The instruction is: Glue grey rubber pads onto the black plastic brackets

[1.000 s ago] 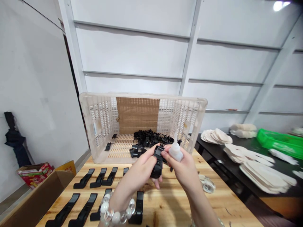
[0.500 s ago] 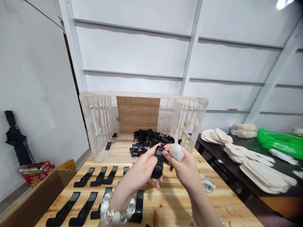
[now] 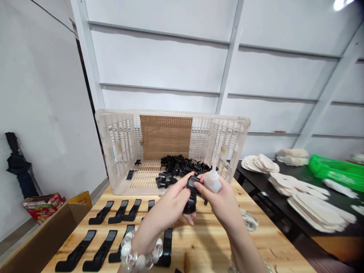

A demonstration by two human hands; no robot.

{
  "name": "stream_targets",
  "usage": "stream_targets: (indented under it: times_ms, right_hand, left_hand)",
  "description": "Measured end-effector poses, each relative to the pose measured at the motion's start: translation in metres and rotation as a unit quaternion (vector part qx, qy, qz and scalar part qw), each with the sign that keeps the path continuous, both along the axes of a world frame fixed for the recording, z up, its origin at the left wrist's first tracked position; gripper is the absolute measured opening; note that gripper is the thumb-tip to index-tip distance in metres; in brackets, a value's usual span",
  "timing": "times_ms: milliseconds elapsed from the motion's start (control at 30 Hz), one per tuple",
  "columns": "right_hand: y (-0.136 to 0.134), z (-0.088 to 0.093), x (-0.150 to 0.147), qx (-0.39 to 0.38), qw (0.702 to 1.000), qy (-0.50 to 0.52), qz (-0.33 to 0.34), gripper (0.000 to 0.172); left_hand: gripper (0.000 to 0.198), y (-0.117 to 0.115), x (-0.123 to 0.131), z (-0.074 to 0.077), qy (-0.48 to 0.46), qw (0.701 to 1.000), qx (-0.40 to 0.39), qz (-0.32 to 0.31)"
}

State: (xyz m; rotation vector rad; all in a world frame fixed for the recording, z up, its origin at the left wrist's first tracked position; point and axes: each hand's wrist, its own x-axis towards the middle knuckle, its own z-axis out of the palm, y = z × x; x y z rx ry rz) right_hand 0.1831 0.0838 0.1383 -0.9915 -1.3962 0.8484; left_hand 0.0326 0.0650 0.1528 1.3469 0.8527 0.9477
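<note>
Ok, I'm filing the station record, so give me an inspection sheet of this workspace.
Surface: wooden table, dark marks.
Job's things: held black part; white bottle; similar parts in rows on the table; small black pieces in a pale crate on its side.
Clutter: clear round item at the right.
Hands: left hand grips the part; right hand holds the bottle, thumb at the part.
Cables: thin dark line on the left wall, possibly a cable.
Surroundings: umbrella, cardboard box, green basket, pale flat pieces on a dark table.
</note>
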Motion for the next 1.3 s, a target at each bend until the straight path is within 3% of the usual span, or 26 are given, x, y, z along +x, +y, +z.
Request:
stream_targets:
  times_ms: [267, 667, 833, 1100, 1300]
  right_hand:
    - [0.006, -0.002, 0.001, -0.036, 0.995, 0.085, 0.040, 0.036]
    - [0.002, 0.001, 0.005, -0.041, 0.997, 0.064, 0.032, 0.032]
    - [0.002, 0.000, 0.005, -0.042, 0.997, 0.056, 0.045, 0.033]
    - [0.003, 0.003, 0.009, -0.042, 0.991, 0.097, 0.080, 0.032]
    - [0.002, 0.002, 0.008, -0.041, 0.989, 0.100, 0.099, 0.032]
  left_hand:
    - [0.057, 0.005, 0.000, -0.008, 0.011, 0.999, 0.045, 0.005]
    - [0.052, 0.004, -0.001, -0.008, 0.060, 0.996, 0.063, -0.002]
    - [0.049, 0.007, -0.001, -0.013, 0.043, 0.996, 0.076, -0.013]
    - [0.043, 0.009, 0.002, -0.008, -0.019, 0.999, 0.024, -0.036]
    - [0.024, 0.009, 0.006, -0.005, -0.098, 0.994, 0.000, -0.054]
